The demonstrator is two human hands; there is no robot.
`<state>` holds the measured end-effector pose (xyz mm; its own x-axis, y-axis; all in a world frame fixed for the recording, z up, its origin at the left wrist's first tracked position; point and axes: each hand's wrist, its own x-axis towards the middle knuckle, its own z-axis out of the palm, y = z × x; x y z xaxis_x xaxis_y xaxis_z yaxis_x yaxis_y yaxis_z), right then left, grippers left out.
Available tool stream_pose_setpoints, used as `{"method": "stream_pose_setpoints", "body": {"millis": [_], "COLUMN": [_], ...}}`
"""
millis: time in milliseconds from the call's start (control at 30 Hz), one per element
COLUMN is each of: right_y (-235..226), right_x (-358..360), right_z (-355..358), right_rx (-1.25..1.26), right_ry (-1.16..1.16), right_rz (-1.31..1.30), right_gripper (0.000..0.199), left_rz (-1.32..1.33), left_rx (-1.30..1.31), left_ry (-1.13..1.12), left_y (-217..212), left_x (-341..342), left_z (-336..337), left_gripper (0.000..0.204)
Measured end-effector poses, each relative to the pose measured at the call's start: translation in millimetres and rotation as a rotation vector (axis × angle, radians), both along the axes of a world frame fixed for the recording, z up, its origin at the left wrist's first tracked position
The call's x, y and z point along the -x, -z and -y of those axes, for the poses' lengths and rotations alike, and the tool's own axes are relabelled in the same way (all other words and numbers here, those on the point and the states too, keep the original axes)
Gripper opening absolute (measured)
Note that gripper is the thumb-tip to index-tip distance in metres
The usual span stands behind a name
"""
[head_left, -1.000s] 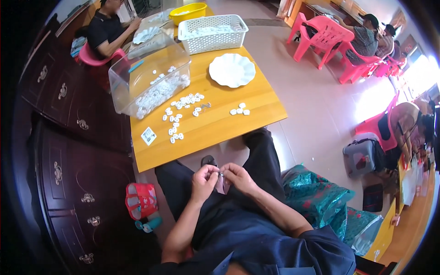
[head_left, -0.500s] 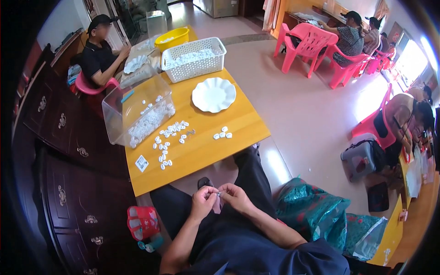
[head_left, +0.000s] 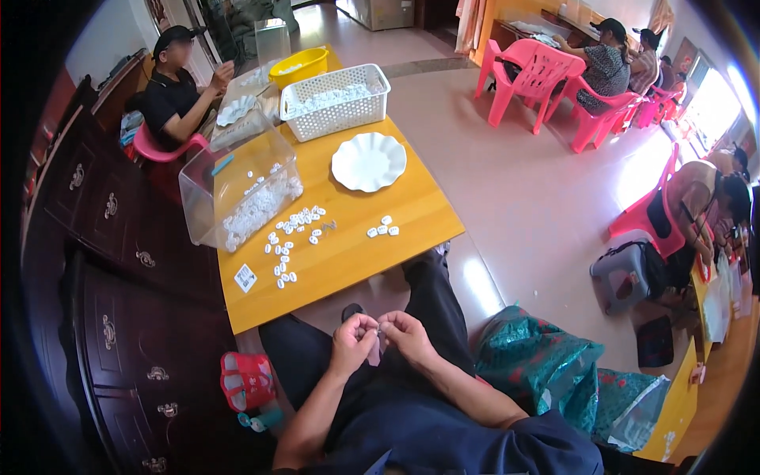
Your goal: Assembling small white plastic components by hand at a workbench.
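Observation:
Over my lap, just off the table's near edge, my left hand [head_left: 353, 340] and my right hand [head_left: 407, 339] meet fingertip to fingertip. Both are closed in a pinch on something tiny, which the fingers mostly cover. Ahead on the yellow table [head_left: 332, 273] lie loose small white oval pieces [head_left: 283, 257] with dark marks. A smaller group of white pieces [head_left: 383, 230] sits to their right, and a bit of thin dark wire-like stuff [head_left: 328, 226] lies between. A clear plastic bin [head_left: 198, 194] holds many more pieces. Behind them is a white scalloped plate [head_left: 369, 162].
A white perforated basket [head_left: 336, 120] and a yellow basin [head_left: 299, 70] stand at the table's far end. Dark drawers [head_left: 111, 332] line my left, above a red bag [head_left: 247, 381]. A teal bag [head_left: 538, 364] lies at my right. A person [head_left: 178, 103] sits at far left.
The person at far left has raised a hand. My hands stay pinched together at nearly the same spot, the right fingers shifted slightly. The view has tilted a little.

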<state>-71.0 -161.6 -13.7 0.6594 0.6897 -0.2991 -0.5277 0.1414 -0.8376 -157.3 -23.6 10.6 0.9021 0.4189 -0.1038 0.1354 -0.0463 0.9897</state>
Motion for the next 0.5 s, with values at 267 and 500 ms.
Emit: {"method": "stream_pose_setpoints", "body": {"millis": [267,500], "right_y": [11.5,-14.7], "right_x": [8.1,-8.0], "right_z": [-5.8,-1.7], "right_rx": [-0.004,0.028], "right_ry": [0.045,0.043], "right_rz": [0.091,-0.019], "right_gripper": [0.010,0.014], "left_rz": [0.086,0.109], "left_rx": [-0.042,0.000], "left_ry": [-0.113,-0.131], "left_y": [17.4,8.4], "left_x": [7.2,-2.4], "left_z": [-0.9,-3.4], "left_gripper": [0.005,0.010]}}
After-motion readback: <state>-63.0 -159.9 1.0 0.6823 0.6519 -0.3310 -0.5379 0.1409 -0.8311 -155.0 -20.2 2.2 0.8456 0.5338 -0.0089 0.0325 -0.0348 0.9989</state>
